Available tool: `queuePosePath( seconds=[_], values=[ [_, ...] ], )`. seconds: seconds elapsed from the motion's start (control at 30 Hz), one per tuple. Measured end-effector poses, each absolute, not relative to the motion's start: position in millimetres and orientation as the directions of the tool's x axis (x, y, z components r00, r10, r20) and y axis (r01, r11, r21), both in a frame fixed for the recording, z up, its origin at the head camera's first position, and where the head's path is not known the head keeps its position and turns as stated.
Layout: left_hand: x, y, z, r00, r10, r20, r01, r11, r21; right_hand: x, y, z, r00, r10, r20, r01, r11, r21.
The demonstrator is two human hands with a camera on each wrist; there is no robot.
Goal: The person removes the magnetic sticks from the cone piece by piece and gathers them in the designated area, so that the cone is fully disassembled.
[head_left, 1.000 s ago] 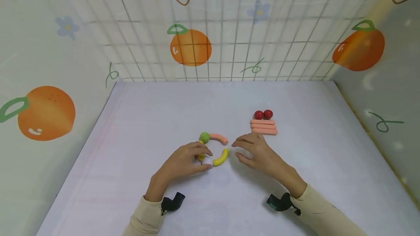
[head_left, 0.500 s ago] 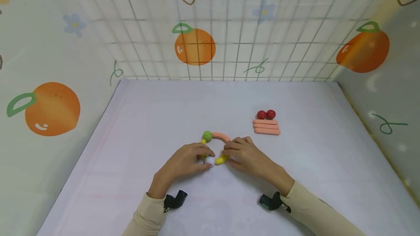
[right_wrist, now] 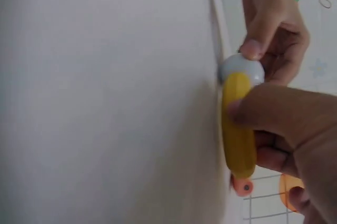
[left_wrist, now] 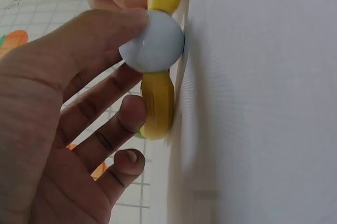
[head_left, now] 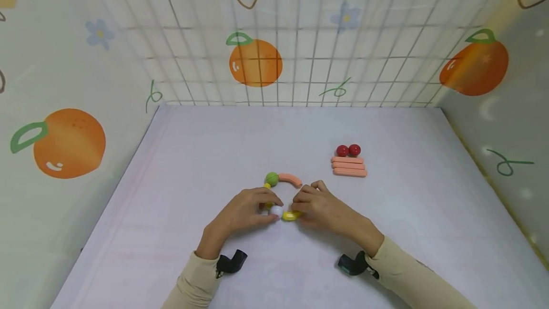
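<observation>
My left hand [head_left: 246, 210] grips a shiny white ball [head_left: 276, 211], thumb pressed on its near side in the left wrist view. A yellow curved piece [left_wrist: 158, 103], banana-like, runs from the ball under my left fingers. My right hand [head_left: 323, 211] pinches another yellow curved piece [right_wrist: 239, 139] on the ball's other side. In the right wrist view, the piece's end overlaps the ball, and whether they join cannot be told. Beyond the hands, a green ball [head_left: 272, 179] joins a pink curved piece [head_left: 290, 179], whose free end stands close to my right fingertips.
Further back to the right, two red balls [head_left: 348, 150] sit behind several straight pink sticks [head_left: 349, 166] laid side by side. The pale tabletop [head_left: 214, 147] ends at a grid-patterned back wall [head_left: 300, 61], with printed side walls left and right.
My right hand has moved left onto the yellow curved piece and taken hold of it. That piece has since turned, its far end swinging away from the pink piece. The left hand stays at the white ball.
</observation>
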State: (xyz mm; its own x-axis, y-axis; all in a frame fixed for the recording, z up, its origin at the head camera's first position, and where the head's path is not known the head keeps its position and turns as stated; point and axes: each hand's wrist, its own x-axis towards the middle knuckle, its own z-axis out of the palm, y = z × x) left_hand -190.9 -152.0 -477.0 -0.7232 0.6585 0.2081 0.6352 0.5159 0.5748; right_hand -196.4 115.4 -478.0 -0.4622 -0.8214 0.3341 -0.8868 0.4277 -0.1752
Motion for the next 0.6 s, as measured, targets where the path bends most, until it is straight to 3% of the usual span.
queuePosePath(
  seconds=[0.17, 0.4, 0.6],
  values=[
    [-192, -153, -474, -0.743, 0.640, 0.194, 0.624, 0.558, 0.547, -189, 124, -473, -0.466, -0.829, 0.308, -0.883, 0.418, -0.211],
    [-193, -153, -478, -0.746, 0.636, 0.197, 0.620, 0.556, 0.553, -187, 154, -462, -0.603, -0.708, 0.368, -0.798, 0.535, -0.277],
    [-192, -152, -480, -0.751, 0.628, 0.206, 0.620, 0.563, 0.546, -199, 185, -456, -0.650, -0.597, 0.470, -0.746, 0.621, -0.242]
  ],
)
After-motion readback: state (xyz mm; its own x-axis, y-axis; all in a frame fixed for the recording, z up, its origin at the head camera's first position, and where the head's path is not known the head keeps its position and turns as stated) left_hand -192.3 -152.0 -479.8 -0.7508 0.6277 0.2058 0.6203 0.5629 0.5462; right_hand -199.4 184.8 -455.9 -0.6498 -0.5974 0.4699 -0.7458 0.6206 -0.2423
